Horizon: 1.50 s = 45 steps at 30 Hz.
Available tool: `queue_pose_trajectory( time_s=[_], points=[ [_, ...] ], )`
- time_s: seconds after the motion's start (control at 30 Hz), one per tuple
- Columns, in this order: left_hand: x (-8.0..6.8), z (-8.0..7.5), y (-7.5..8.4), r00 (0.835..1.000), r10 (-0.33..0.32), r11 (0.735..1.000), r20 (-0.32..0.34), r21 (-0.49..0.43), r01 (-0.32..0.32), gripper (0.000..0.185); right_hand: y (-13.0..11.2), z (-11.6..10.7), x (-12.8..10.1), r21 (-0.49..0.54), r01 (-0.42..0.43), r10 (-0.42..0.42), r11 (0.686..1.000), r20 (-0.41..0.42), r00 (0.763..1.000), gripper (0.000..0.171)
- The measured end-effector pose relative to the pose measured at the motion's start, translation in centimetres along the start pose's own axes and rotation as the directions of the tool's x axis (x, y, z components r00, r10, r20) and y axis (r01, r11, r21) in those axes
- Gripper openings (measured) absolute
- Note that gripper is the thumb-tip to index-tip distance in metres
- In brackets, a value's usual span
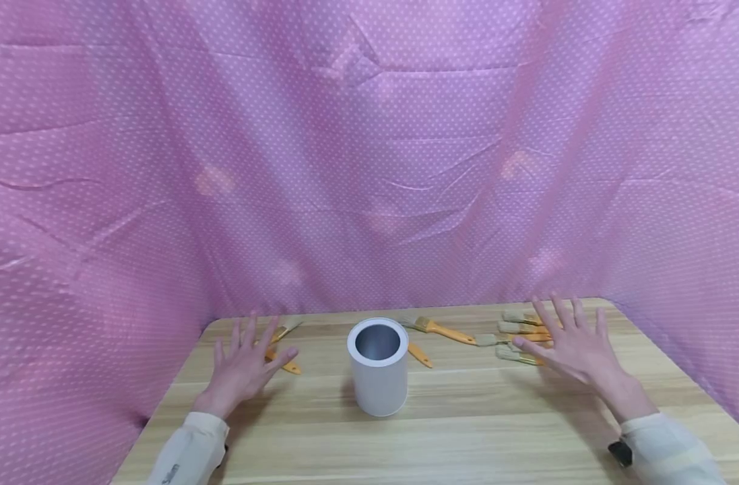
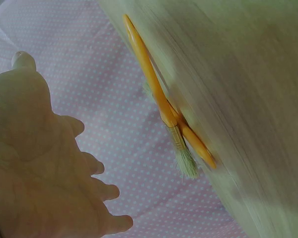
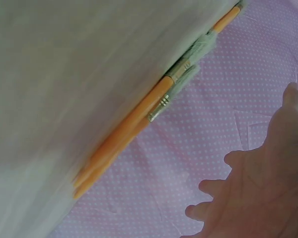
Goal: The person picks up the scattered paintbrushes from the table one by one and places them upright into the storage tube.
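Both hands hover with fingers spread wide, holding nothing. The left hand (image 1: 243, 367) is over two orange brushes (image 1: 279, 350) on the left; the right hand (image 1: 572, 347) is over a brush pile (image 1: 517, 333) on the right. The grey cup (image 1: 378, 366) stands between them. It is best to pinch one handle at a time.

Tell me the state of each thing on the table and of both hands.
Cup: upright, open top, looks empty.
Left brushes: lying flat, crossed, untouched.
Middle brush: lying flat.
Right brushes: lying flat, bunched together.
Left hand: fingers spread, holding nothing.
Right hand: fingers spread, holding nothing.
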<state>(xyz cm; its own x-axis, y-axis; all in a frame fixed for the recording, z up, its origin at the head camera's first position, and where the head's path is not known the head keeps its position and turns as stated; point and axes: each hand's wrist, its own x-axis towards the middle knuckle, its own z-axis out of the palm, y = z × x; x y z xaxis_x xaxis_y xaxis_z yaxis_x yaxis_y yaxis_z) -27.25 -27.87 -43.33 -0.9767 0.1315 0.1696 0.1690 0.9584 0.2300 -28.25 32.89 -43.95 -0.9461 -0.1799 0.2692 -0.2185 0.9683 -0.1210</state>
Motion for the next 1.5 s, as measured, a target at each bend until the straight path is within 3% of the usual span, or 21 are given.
queue_pose_trajectory(
  time_s=[0.2,0.37,0.53,0.67,0.83,1.0,1.13,1.3,1.5],
  points=[
    [-0.6,-0.2,-0.6,1.000,-0.008,1.000,0.002,-0.009,0.008,0.091,-0.8,0.2,0.0,0.004,0.006,-0.006,1.000,0.005,1.000,0.100],
    [-0.9,-0.5,-1.1,1.000,-0.016,1.000,0.004,-0.024,0.016,0.091,-2.1,-0.1,0.1,0.031,0.032,-0.031,0.999,-0.046,0.998,0.098],
    [-0.9,-0.7,-1.8,1.000,-0.013,1.000,0.001,-0.029,0.013,0.093,-4.7,-0.9,0.0,0.056,0.099,-0.093,0.993,-0.112,0.989,0.089],
    [-0.8,-0.7,-2.2,0.999,-0.018,0.999,0.032,-0.040,0.020,0.094,-7.2,-1.4,0.1,0.150,0.195,-0.176,0.969,-0.128,0.976,0.073],
    [-0.9,-0.8,-3.2,0.998,-0.028,0.999,0.052,-0.037,0.030,0.094,-10.4,-1.7,0.7,0.292,0.310,-0.284,0.905,-0.127,0.950,0.062],
    [-0.9,-1.1,-4.3,0.998,-0.025,1.000,0.058,-0.015,0.026,0.092,-13.9,-2.0,1.0,0.422,0.331,-0.318,0.844,-0.104,0.942,0.061],
    [-0.5,-1.1,-4.7,0.998,-0.024,1.000,0.062,-0.013,0.025,0.092,-16.3,-2.2,1.4,0.568,0.338,-0.340,0.751,-0.106,0.934,0.062],
    [-0.1,-1.2,-4.8,0.998,-0.031,0.999,0.048,-0.042,0.033,0.089,-18.8,-1.4,2.1,0.711,0.345,-0.392,0.612,-0.106,0.914,0.078],
    [0.2,-1.5,-5.1,0.996,-0.073,0.996,0.041,-0.041,0.075,0.082,-20.7,0.1,2.6,0.762,0.346,-0.416,0.548,-0.111,0.903,0.098]
  ],
)
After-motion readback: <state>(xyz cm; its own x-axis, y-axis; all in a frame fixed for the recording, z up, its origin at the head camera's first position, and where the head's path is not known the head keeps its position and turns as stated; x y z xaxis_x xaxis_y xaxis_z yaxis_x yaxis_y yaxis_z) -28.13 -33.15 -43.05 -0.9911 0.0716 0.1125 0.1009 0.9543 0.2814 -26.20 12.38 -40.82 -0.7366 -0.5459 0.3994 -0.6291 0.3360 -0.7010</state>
